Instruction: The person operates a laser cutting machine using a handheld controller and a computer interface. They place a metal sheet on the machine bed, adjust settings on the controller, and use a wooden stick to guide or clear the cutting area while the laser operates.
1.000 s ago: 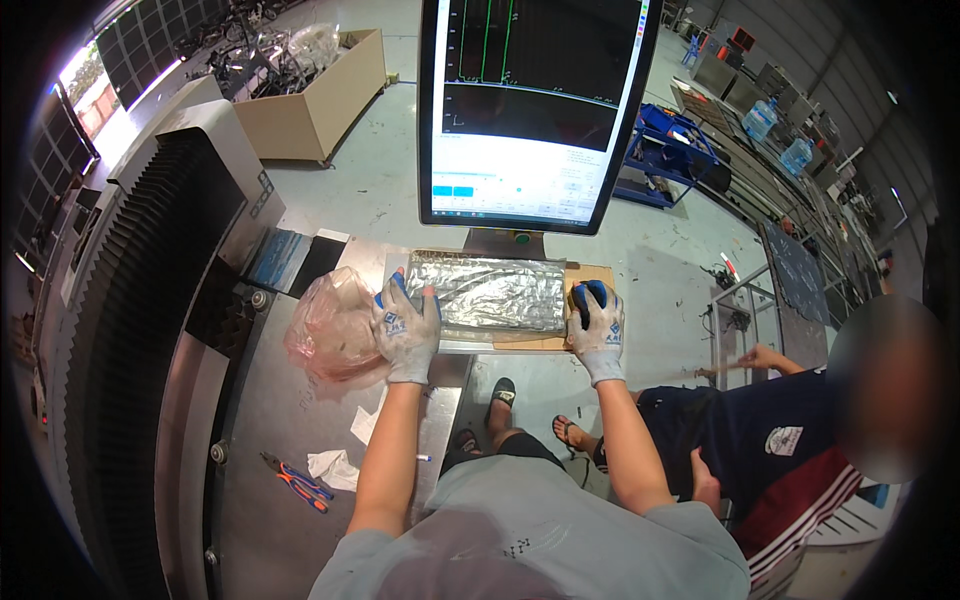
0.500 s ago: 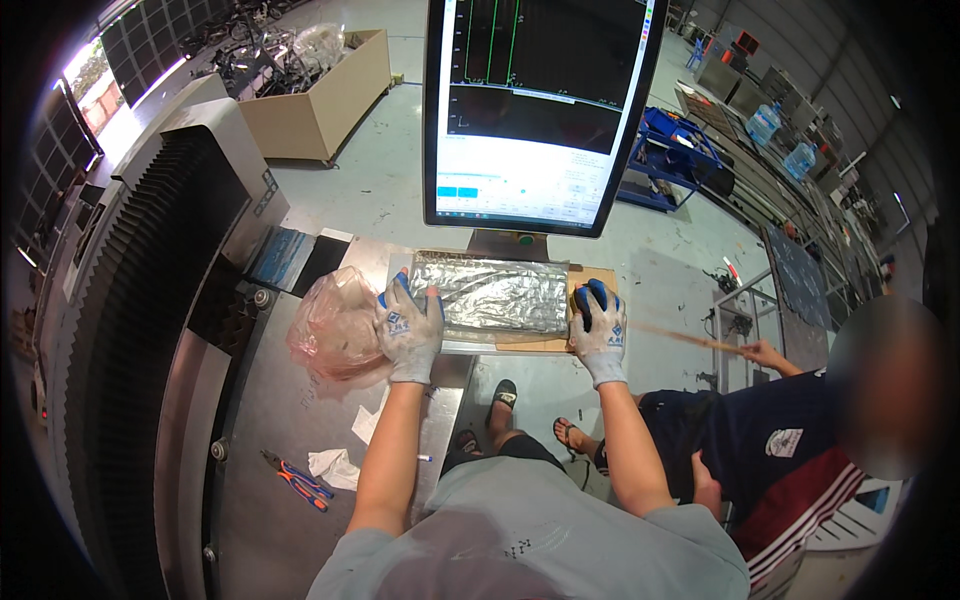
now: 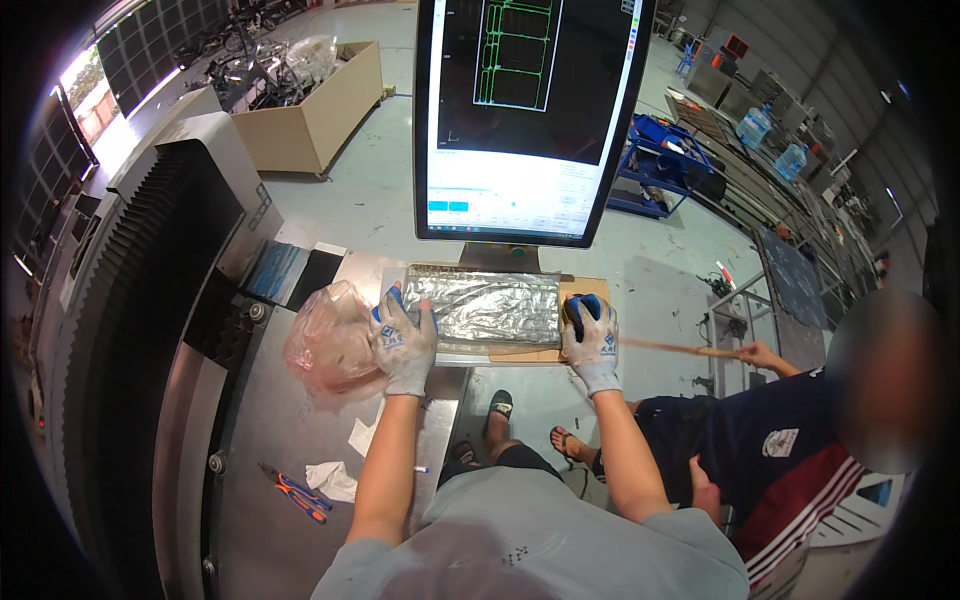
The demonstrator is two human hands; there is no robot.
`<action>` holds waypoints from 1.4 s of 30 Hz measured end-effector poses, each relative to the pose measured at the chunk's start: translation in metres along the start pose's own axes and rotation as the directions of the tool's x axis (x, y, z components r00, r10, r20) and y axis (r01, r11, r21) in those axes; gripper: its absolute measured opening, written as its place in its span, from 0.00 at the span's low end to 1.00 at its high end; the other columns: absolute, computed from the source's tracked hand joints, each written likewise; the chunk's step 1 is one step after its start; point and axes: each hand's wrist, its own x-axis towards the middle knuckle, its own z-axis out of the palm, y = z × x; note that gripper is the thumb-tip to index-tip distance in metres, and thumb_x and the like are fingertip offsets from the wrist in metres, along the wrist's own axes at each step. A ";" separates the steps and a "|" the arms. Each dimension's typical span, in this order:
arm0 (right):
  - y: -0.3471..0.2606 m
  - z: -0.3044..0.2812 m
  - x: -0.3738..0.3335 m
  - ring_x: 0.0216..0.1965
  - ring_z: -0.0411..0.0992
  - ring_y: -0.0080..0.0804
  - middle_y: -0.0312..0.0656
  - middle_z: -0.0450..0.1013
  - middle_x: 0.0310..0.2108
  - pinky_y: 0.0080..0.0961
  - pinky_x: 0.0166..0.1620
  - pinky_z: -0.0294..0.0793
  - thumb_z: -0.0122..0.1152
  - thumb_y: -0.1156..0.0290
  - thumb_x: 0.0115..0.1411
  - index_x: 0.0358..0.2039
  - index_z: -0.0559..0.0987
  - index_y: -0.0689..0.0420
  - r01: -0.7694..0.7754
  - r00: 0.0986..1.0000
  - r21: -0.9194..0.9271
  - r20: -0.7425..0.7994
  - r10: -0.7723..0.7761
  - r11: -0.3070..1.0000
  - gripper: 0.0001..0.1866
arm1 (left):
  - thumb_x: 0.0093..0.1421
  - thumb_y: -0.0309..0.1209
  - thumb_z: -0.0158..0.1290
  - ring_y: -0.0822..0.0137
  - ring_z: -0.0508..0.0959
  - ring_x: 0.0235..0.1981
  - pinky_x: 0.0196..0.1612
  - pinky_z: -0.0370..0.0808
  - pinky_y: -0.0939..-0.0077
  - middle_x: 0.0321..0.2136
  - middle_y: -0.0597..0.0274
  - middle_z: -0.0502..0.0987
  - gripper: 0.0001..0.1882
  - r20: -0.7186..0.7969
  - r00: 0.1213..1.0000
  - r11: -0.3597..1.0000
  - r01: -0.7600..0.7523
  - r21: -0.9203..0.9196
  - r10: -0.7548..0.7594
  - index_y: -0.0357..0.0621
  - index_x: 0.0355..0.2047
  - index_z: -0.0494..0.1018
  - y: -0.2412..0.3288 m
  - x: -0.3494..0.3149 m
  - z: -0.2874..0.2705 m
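Below the monitor [image 3: 520, 190] lies a keyboard [image 3: 490, 308] covered in clear, wrinkled plastic. My left hand [image 3: 405, 342], in a white glove with blue fingertips, rests on the keyboard's left end with its fingers apart, holding nothing. To the right of the keyboard, my right hand [image 3: 592, 340], gloved the same way, curls over a dark computer mouse [image 3: 571, 311], mostly hidden under the fingers. Beneath the mouse is a piece of brown cardboard [image 3: 590, 288]. Green line drawings show on the monitor's black area.
A crumpled pinkish plastic bag [image 3: 325, 340] touches my left hand's side. Pliers [image 3: 295, 495] and white scraps [image 3: 332, 481] lie on the metal table [image 3: 250, 420]. A machine with black bellows [image 3: 130, 300] stands left. At right, a person [image 3: 740, 440] holds a thin stick [image 3: 680, 348].
On the monitor, the green drawing has changed from a few tall lines to a smaller, framed grid-like shape. The whole view has shifted slightly; both hands keep their places.
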 end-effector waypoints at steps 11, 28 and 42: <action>0.004 0.004 0.002 0.66 0.65 0.54 0.49 0.69 0.65 0.47 0.70 0.65 0.64 0.67 0.63 0.62 0.79 0.51 0.041 0.999 0.050 -0.006 -0.041 0.998 0.25 | 0.70 0.50 0.52 0.45 0.74 0.61 0.62 0.70 0.48 0.60 0.50 0.77 0.32 0.005 1.000 1.000 0.027 -0.014 -0.027 0.45 0.67 0.68 0.002 -0.001 -0.002; 0.002 0.002 0.005 0.68 0.63 0.55 0.48 0.68 0.67 0.47 0.72 0.63 0.61 0.66 0.68 0.64 0.78 0.51 0.069 0.997 -0.001 0.042 -0.069 0.998 0.24 | 0.70 0.51 0.52 0.44 0.74 0.60 0.62 0.70 0.47 0.60 0.50 0.76 0.32 0.005 1.000 1.000 0.016 -0.001 -0.016 0.44 0.66 0.68 0.002 -0.002 -0.003; 0.001 0.000 0.006 0.69 0.62 0.57 0.46 0.67 0.69 0.48 0.73 0.62 0.61 0.66 0.66 0.66 0.76 0.50 0.061 0.996 -0.012 0.069 -0.060 0.998 0.26 | 0.70 0.51 0.52 0.45 0.74 0.61 0.62 0.70 0.48 0.61 0.51 0.76 0.32 0.014 1.000 1.000 0.010 0.022 -0.010 0.44 0.66 0.68 0.000 -0.001 0.000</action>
